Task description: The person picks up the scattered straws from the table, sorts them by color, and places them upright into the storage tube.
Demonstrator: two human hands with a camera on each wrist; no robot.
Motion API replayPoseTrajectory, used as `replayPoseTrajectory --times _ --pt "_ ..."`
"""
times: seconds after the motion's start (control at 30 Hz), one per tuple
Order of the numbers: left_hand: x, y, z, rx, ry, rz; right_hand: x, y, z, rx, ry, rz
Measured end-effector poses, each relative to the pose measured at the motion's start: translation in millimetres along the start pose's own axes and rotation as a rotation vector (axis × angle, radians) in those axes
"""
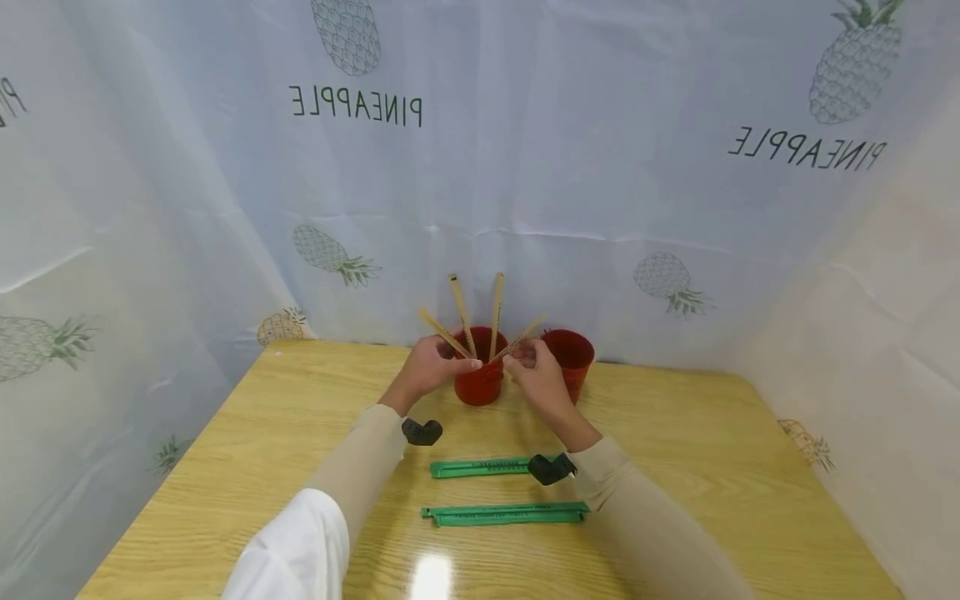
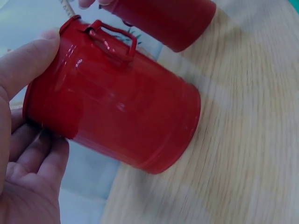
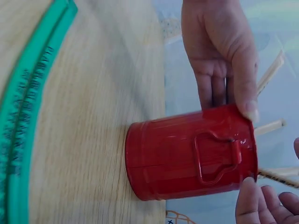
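A small red metal bucket (image 1: 480, 388) with a wire handle on its side stands upright on the table. Several slim tan sticks with printed lettering fan out of its mouth. My left hand (image 1: 429, 367) grips this bucket, thumb over the near rim and fingers round the outer wall, as the left wrist view shows. My right hand (image 1: 542, 382) is at the opposite side of the rim, its fingers curled about the rightmost stick (image 1: 531, 327). In the right wrist view the right thumb touches the rim and the stick (image 3: 279, 179) passes between the fingers.
A second red bucket (image 1: 574, 354) stands just right, behind my right hand. Two flat green strips with black print, a nearer one (image 1: 510, 514) and a farther one (image 1: 480, 467), lie across the wooden table (image 1: 300, 467). A pineapple-print curtain (image 1: 487, 167) hangs behind.
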State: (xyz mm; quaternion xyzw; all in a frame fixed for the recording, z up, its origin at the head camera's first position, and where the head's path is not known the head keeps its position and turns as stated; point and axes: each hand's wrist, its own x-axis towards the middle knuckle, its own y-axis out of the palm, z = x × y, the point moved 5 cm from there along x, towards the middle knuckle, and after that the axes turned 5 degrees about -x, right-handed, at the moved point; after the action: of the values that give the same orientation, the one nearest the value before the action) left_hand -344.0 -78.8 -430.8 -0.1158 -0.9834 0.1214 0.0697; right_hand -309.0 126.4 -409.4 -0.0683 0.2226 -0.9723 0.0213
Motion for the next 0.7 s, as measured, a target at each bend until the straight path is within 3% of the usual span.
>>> replayPoseTrajectory --times 0.27,0.7 --pt "-3.5 -0.6 3.3 0.044 -0.013 -0.040 -23 -14 4 -0.085 -0.077 0.031" --pt "-27.5 -7.4 6.5 0.200 -0.088 -0.041 -53 -37 -1 -0.226 -0.169 0.144"
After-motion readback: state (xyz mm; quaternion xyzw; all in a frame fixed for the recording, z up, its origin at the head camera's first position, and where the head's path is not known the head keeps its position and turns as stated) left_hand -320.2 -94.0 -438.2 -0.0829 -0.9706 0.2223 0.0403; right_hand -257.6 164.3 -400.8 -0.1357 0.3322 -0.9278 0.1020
